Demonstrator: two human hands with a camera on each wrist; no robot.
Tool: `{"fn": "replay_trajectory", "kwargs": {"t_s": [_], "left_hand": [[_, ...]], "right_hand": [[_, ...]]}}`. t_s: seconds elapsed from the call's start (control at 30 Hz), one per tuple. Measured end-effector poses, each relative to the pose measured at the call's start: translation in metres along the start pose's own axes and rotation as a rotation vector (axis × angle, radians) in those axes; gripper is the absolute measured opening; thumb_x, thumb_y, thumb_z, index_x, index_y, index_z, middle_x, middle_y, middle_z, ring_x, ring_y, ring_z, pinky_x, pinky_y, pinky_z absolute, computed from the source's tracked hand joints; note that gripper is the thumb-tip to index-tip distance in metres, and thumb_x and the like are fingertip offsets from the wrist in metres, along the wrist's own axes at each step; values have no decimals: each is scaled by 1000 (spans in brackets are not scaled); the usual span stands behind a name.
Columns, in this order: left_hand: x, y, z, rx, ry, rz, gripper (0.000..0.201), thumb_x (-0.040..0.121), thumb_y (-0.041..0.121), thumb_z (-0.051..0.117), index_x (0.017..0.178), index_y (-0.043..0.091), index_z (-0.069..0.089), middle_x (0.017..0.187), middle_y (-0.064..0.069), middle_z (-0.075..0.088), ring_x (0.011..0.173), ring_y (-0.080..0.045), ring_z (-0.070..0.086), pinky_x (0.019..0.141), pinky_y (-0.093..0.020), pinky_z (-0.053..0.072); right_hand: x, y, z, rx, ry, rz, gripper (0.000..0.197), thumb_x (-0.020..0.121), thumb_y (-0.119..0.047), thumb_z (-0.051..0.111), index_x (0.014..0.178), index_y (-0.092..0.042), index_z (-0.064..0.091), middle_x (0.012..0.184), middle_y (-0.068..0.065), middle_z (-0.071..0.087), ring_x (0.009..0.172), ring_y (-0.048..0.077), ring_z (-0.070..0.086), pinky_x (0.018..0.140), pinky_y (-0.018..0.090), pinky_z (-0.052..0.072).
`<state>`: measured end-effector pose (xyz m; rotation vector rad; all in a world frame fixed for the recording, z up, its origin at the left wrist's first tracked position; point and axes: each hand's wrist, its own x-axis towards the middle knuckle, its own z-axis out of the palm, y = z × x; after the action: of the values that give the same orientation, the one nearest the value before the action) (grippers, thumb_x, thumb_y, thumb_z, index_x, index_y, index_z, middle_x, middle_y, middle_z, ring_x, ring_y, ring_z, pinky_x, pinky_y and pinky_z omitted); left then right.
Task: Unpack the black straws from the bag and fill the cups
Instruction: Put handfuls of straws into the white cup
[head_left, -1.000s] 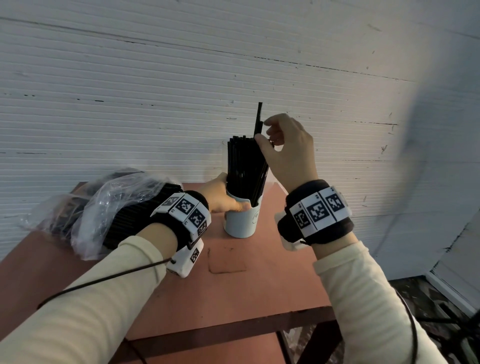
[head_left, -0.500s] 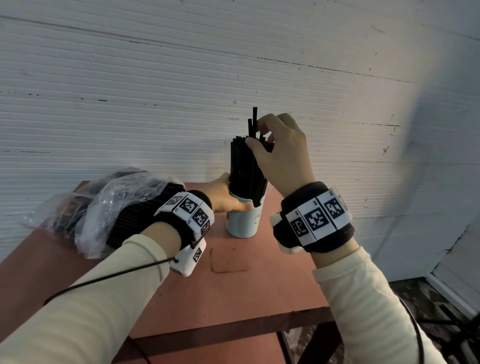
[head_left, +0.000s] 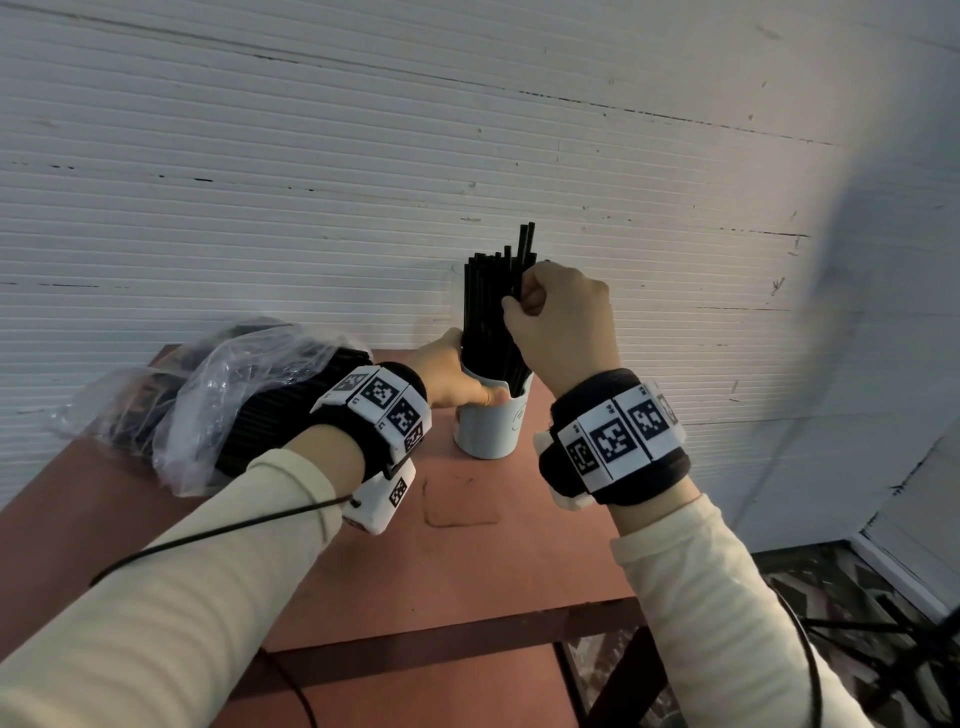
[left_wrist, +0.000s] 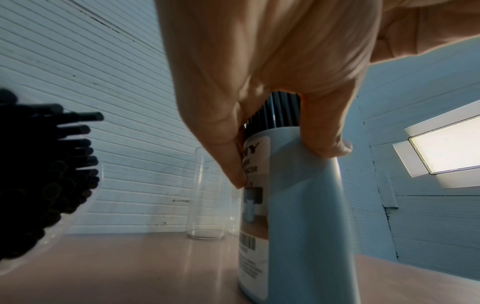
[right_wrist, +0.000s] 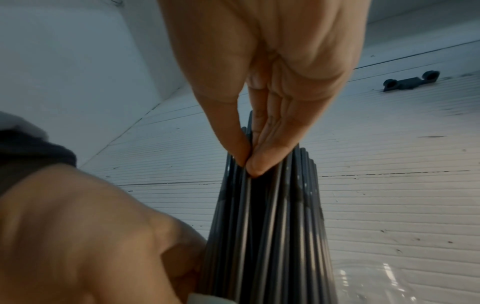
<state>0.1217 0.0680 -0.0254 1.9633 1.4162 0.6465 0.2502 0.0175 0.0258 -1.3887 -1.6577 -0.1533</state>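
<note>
White ribbed wall behind, red-brown table (head_left: 467, 561) below.

Head view: pale blue cup (head_left: 491, 426) upright near table's far edge, packed w/ black straws (head_left: 485, 312), long axis vertical. Left hand (head_left: 449, 374) wraps cup rim. Right hand (head_left: 561, 317) curled, pinching a couple of straws standing proud of the bunch. Bag (head_left: 218, 395) w/ more straws lies left, just beside left wrist.

Left wrist view: thumb + fingers (left_wrist: 228, 148) clamp cup top; clear empty glass (left_wrist: 205, 197) behind.

Right wrist view: thumb/forefinger tips (right_wrist: 255, 164) meet on the straws, pinch from above. Straws sit directly below fingers, so next move looks like a straight push down along their axis.
</note>
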Motion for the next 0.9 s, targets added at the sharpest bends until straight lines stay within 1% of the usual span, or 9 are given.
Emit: {"fn": "replay_trajectory", "kwargs": {"t_s": [0.07,0.17,0.27,0.43,0.53,0.63,0.73,0.8,0.9], "left_hand": [[-2,2,-1,5,-9,23,71,76,29,81,134,12,44,122,0,58,114,-18,54,98,-32,44],[-3,2,-2,-4,-49,42,62,73,30,82,124,10,54,118,-3,64,111,-20,59,99,-39,48],[-3,2,-3,-18,-54,41,72,59,42,83,120,14,57,112,-4,67,107,-19,62,97,-42,51],[-1,-2,-2,-16,-42,17,83,70,39,83,136,13,41,127,-3,58,118,-20,55,103,-40,46],[2,-7,0,3,11,7,84,71,38,82,139,16,38,130,0,56,121,-20,53,100,-31,43],[3,-6,1,-6,6,9,84,72,35,83,140,16,37,131,-1,56,120,-21,54,97,-30,43],[4,-6,1,-15,5,8,85,72,34,83,141,15,36,131,-1,55,121,-21,53,95,-28,43],[6,-7,2,-18,3,6,87,71,35,83,141,16,36,131,-1,56,121,-21,53,98,-31,44],[6,-8,1,-8,5,9,86,70,36,83,140,17,37,130,-1,56,120,-21,54,99,-33,45]], "right_hand": [[-2,4,2,-47,-37,45,8,85,-14,60,82,-8,63,77,5,65,74,19,57,66,25,43],[-11,11,10,-77,-106,111,9,83,-12,58,82,-6,64,82,10,65,73,21,58,58,22,37],[-20,17,14,-55,-142,146,10,86,-14,61,91,-8,68,88,7,67,81,19,62,62,18,38],[-17,13,0,41,-153,127,19,84,-30,71,84,-11,69,78,-1,66,73,9,59,61,11,43],[-6,4,-13,106,-37,63,15,85,-23,67,82,-9,71,73,-3,66,70,10,61,62,9,42],[13,-1,-22,158,126,-30,14,87,-20,63,96,-10,67,76,-1,63,70,12,57,65,13,40],[28,-2,-17,98,79,-74,27,90,-22,61,115,-13,65,94,2,56,80,11,50,76,19,38],[31,-1,-12,94,49,-106,21,89,-15,61,108,-11,68,98,6,55,83,13,49,80,22,40],[24,-2,-12,142,100,-141,7,84,-4,62,90,-6,66,92,7,57,80,15,51,71,13,36]]}}
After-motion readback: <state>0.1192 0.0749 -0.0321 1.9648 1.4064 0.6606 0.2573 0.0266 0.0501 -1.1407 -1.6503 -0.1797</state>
